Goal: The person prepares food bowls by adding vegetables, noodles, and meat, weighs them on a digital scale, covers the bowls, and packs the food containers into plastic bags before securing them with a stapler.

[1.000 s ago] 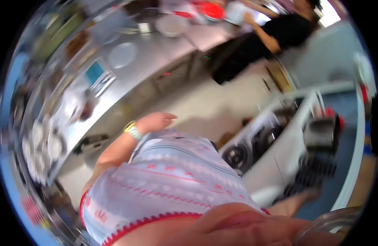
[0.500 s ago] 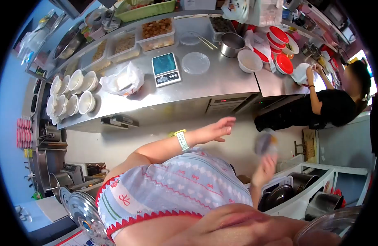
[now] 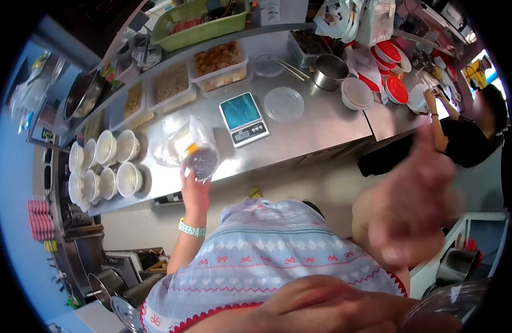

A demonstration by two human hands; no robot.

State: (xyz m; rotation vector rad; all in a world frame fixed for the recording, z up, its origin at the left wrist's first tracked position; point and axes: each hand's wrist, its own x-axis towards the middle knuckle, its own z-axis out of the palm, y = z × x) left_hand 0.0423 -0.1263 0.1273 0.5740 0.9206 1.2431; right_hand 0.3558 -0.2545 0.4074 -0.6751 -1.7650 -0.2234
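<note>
My left hand (image 3: 195, 191), with a pale green watch on its wrist, is closed on a round clear container (image 3: 202, 161) with dark contents and an orange mark, at the counter's front edge. Just behind it lies a clear plastic bag (image 3: 181, 139) with something white inside. To the right of the bag stands a white kitchen scale (image 3: 243, 119) with a teal top. My right hand (image 3: 414, 205) is raised close to the camera on the right, smeared by motion. One finger points up; whether it holds anything cannot be made out.
White bowls (image 3: 129, 179) stand at the counter's left. Food tubs (image 3: 220, 66), a clear lid (image 3: 284, 104), chopsticks (image 3: 291, 69), a metal pot (image 3: 331, 72) and red-lidded bowls (image 3: 397, 90) are further along. A co-worker (image 3: 467, 133) in black stands at the far right.
The round container, blurred by my right hand half a second ago, is now in my left hand. My left hand has moved left to the counter edge; my right hand has risen towards the camera.
</note>
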